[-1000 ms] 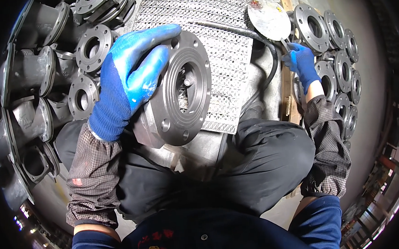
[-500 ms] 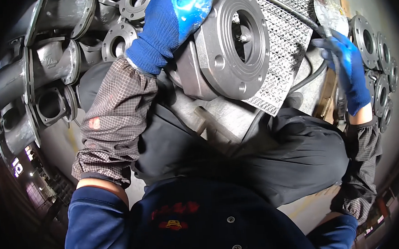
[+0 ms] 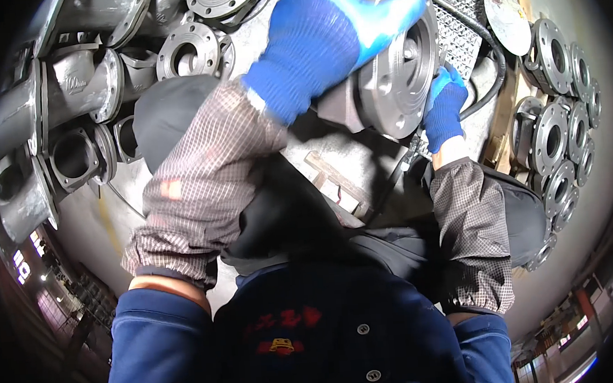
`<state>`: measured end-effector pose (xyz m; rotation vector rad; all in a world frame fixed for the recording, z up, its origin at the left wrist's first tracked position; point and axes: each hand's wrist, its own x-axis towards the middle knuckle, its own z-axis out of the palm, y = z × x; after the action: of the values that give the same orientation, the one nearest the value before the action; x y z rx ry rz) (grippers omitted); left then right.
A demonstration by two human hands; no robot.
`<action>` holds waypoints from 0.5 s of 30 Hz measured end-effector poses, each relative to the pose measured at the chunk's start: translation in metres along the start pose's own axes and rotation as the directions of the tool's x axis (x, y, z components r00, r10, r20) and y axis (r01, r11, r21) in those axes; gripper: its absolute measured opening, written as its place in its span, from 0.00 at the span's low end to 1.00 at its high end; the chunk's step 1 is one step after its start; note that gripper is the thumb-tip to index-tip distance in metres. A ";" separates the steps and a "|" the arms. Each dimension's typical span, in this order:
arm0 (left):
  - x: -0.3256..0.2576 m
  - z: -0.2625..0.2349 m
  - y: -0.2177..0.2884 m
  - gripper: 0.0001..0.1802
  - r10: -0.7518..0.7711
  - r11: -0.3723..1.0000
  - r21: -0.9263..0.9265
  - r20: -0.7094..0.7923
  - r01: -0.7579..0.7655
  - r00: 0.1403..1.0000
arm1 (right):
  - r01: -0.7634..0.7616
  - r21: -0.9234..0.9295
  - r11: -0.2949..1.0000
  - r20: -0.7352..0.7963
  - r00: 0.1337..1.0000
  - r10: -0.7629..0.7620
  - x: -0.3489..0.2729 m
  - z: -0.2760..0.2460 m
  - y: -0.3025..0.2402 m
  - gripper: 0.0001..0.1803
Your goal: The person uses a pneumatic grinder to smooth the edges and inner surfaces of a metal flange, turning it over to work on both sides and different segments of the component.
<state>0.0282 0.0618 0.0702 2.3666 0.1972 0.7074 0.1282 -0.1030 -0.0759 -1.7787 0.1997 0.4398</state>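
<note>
In front of me a heavy grey flanged casting (image 3: 394,105), like a valve body, stands tilted with its round bored face toward the right. My left hand (image 3: 343,38), in a blue coated glove, grips its upper side. The thumb lies across the flange face, and the other fingers are mostly hidden. Close against the flange's right rim is my gloved right hand (image 3: 446,106), its fingers curled. A thin dark piece shows above those fingers and some metal below, but what the hand holds is unclear.
A patterned metal plate (image 3: 465,50) lies beyond the casting, with a black hose (image 3: 501,71) looping beside it. Flanged castings (image 3: 550,138) stand stacked at right, near a wooden plank (image 3: 505,127) and a pale disc (image 3: 508,23). Pipe castings (image 3: 79,89) fill the left.
My right hand has come left from beside the hose to the flange's rim. The casting has turned and shifted right, and my left hand has moved right with it, its thumb now across the face.
</note>
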 end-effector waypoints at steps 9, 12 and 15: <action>-0.088 -0.030 -0.065 0.36 -0.772 0.524 -0.519 0.045 0.676 0.634 | -0.122 0.166 0.978 0.147 0.984 0.098 -0.035 0.046 -0.009 0.17; -0.082 -0.052 -0.052 0.31 -0.734 0.549 -0.568 0.024 0.613 0.679 | -0.159 0.126 0.979 0.325 0.939 0.110 -0.031 0.048 0.015 0.18; -0.069 -0.061 -0.038 0.17 -0.371 0.905 -0.297 -0.202 0.304 0.906 | -0.456 0.252 0.854 0.448 0.837 0.315 -0.044 0.061 0.017 0.17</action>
<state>-0.0616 0.1030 0.0553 1.9196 0.5803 0.8079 0.0704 -0.0531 -0.0856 -1.2586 0.3398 0.9882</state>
